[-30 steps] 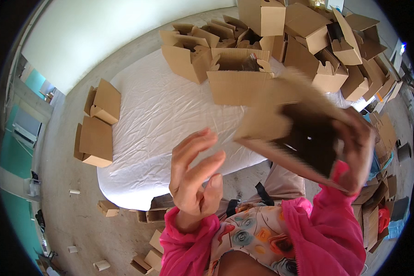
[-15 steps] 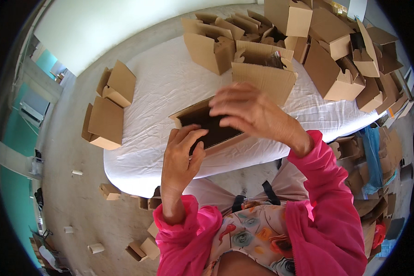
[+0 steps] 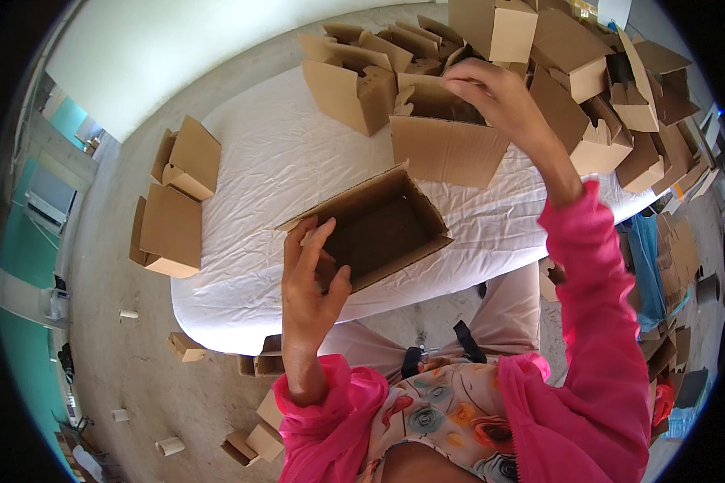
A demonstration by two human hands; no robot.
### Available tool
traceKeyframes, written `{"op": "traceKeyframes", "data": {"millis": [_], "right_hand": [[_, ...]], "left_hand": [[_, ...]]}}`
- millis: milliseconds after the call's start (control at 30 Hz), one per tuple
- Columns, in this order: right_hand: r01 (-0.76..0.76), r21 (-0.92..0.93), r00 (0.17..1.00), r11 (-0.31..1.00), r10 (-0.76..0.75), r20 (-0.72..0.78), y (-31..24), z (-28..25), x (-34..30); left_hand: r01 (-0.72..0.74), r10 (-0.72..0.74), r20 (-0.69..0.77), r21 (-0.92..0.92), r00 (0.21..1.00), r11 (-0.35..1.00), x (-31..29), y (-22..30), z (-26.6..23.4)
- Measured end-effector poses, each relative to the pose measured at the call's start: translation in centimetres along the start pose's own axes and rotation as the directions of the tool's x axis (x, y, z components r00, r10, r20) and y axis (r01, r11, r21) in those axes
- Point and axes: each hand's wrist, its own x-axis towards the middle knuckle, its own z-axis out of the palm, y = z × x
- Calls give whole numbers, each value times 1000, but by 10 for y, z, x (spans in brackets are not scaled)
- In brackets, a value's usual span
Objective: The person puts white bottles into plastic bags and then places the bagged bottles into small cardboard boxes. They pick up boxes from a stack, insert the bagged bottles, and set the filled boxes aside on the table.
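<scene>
An open cardboard box (image 3: 391, 270) stands tilted on the white-covered table in front of me, its brown inside showing. My left hand (image 3: 310, 258) is curled over the left end of this box, fingers over the wall and thumb at the near edge. Farther back is a second open cardboard box (image 3: 447, 153) with a cut-out flap. My right hand (image 3: 491, 92) is above its opening, fingers and thumb drawn together; whatever is between them, if anything, I cannot make out.
Several open boxes (image 3: 350, 92) stand along the far side, with more piled (image 3: 576, 76) at the right. Two boxes (image 3: 173, 229) stand at the table's left edge. White cloth (image 3: 254, 173) covers the table. Small rolls (image 3: 169, 446) and boxes (image 3: 254, 439) lie on the floor.
My right hand has left the near box and moved up and right, over the box behind. My left hand stays at the near box, whose opening now shows more fully.
</scene>
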Motion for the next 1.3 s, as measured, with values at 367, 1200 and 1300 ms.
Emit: {"op": "traceKeyframes", "data": {"millis": [367,1200,1300], "right_hand": [[44,-376,670,926,252,698,85,81,29],[-160,-570,568,806,547,615,-16,-19,56],[-342,-273,574,899,430,697,5,-52,56]], "left_hand": [[-11,11,47,-11,999,1000,-5,1,4],[-200,134,243,272,961,941,35,6,-12],[-192,105,255,345,961,919,28,8,-6]]}}
